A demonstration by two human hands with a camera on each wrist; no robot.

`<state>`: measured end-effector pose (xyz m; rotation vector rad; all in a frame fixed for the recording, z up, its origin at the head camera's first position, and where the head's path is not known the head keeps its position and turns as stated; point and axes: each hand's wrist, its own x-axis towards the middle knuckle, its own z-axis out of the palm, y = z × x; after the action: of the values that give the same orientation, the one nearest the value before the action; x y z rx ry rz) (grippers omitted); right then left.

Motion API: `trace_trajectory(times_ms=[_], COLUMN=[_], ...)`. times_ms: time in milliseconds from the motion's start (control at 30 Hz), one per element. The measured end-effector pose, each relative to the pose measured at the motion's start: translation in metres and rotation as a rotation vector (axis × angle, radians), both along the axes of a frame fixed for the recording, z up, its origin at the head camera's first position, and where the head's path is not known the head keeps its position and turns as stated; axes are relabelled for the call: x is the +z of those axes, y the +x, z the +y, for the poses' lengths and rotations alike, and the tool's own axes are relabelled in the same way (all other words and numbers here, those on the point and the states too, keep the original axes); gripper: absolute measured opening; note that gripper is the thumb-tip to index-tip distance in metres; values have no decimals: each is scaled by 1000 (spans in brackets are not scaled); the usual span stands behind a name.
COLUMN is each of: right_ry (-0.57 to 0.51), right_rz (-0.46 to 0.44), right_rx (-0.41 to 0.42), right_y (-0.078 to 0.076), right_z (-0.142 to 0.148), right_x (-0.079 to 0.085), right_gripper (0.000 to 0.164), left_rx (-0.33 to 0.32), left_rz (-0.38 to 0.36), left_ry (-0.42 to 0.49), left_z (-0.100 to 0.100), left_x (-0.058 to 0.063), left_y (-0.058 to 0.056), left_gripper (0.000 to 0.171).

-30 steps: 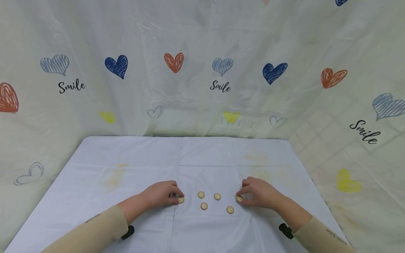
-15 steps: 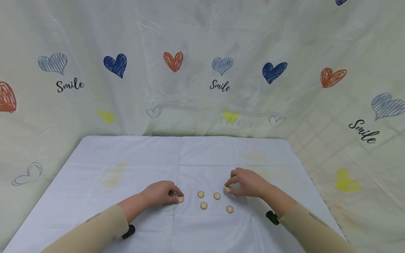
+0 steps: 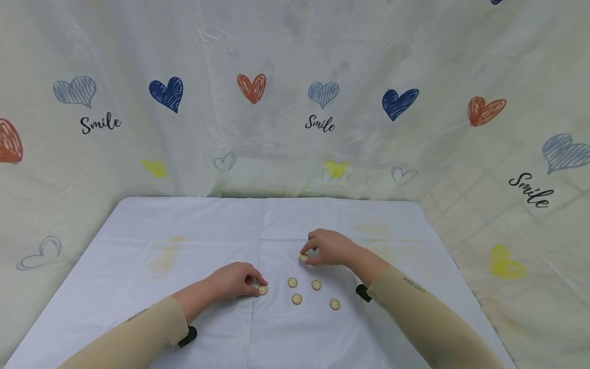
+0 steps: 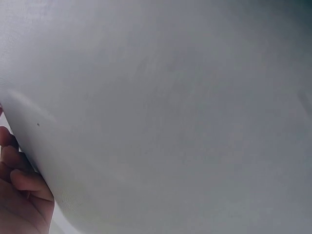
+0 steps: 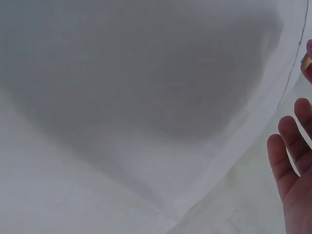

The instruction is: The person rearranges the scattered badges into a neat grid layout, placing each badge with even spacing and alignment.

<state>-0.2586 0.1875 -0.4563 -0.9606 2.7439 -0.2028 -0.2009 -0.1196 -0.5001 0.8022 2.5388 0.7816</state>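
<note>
My right hand (image 3: pixel 333 247) pinches a round, pale wooden button (image 3: pixel 303 258) between thumb and finger, behind the loose buttons in the head view. At their left, my left hand (image 3: pixel 234 281) has thumb and fingertip on another such button (image 3: pixel 262 290) close over the cloth. Between and in front of the hands lie several more buttons, among them one at the back (image 3: pixel 292 282) and one at the front right (image 3: pixel 334 304). The right wrist view catches a sliver of the held button (image 5: pixel 306 62) at its edge; the left wrist view shows only curled fingers (image 4: pixel 29 183).
A white cloth (image 3: pixel 193 220) with fold creases and faint yellow marks covers the table. Behind it and along the sides hangs a pale curtain (image 3: pixel 276 138) printed with hearts and "Smile". Dark straps sit at both wrists below tan sleeves (image 3: pixel 415 307).
My right hand has carried its button leftward and away from me, from right of the loose buttons to behind them. The left hand and the lying buttons stay where they were.
</note>
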Motion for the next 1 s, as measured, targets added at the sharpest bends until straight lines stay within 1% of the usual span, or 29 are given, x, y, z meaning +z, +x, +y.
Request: trace_trajectory(times_ms=[100,267,467,633,867,1000], right_ry=[26,62,54,63,26,15], right_rz=[5,31,36,48,23,47], right_rx=[7,22,46,65,42,39], right_y=[-11,-28,-39,-42,-38,-36], right_z=[-14,-35,-56,-67,-73,-71], right_x=[-1,-8,-12,-14,-16,-19], right_gripper=[23,22,23,25,25,27], left_rx=[0,-1,3,-2,-15,-23], left_rz=[-8,-26,-23,-10,8,13], left_ry=[1,-3,-8,-8,-16,-21], left_z=[0,1,1,1,1,0], left_x=[1,4,3,3,4,4], left_y=[-1,-1,-2,-2,-1,-1], left_gripper=[18,18,18,18,19,20])
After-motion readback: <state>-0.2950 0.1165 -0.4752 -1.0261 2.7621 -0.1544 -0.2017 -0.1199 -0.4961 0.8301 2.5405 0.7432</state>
